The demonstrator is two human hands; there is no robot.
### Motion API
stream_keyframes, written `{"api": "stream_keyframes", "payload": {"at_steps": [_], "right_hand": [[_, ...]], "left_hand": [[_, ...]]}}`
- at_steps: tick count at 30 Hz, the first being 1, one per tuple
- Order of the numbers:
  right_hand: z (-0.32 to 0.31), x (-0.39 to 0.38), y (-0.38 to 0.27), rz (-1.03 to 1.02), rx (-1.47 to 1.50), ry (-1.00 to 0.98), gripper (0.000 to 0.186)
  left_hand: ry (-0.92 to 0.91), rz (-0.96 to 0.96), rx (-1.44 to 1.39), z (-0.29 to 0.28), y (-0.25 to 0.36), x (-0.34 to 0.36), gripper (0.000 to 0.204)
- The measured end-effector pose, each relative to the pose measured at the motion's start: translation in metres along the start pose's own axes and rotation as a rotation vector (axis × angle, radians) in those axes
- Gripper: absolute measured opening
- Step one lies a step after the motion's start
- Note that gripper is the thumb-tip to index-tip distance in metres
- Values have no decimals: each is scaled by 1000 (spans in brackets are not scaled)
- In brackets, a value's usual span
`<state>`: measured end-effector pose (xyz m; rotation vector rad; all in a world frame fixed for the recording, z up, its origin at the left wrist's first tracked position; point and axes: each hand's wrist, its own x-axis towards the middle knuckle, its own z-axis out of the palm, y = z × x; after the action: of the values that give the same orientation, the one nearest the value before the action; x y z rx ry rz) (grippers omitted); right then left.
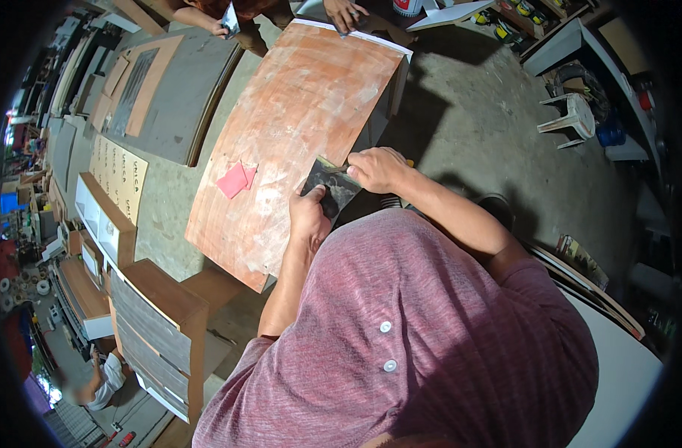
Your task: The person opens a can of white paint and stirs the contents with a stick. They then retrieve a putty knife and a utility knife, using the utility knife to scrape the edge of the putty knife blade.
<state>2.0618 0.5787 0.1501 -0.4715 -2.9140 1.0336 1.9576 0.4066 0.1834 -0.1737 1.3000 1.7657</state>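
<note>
My left hand (308,216) grips a dark flat plate (332,188) with pale smears, its thumb lying on top. At the plate's far edge, my right hand (378,169) is closed round a small scraper-like tool (330,163) with a yellowish edge; its full shape is hidden. Both hands are over the near right side of a reddish-brown wooden panel (281,112) marked with whitish streaks. Pink sheets (235,180), like folded sandpaper, lie on the panel left of my hands.
Across the panel, another person's hand (345,15) rests at its white edge; their other hand holds a pointed metallic piece (230,20). Grey boards (180,97) are stacked on the left. Cabinet-like wooden boxes (158,299) stand lower left. A white stool (569,119) stands on the concrete floor at right.
</note>
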Motion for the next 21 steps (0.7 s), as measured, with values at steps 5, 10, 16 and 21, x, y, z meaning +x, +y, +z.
{"api": "stream_keyframes", "payload": {"at_steps": [5,10,16,21], "right_hand": [[-5,-4,9,-20,2,13,29],[-14,-4,24,3,507,-161,36],[-28,-9,5,-107,186,-29,41],[-26,-10,-10,-70,-8,-73,34]], "left_hand": [[-2,-39,20,2,0,-3,25],[2,3,69,7,4,-3,24],[-36,-26,36,2,4,3,24],[-67,-38,22,13,9,-1,25]]}}
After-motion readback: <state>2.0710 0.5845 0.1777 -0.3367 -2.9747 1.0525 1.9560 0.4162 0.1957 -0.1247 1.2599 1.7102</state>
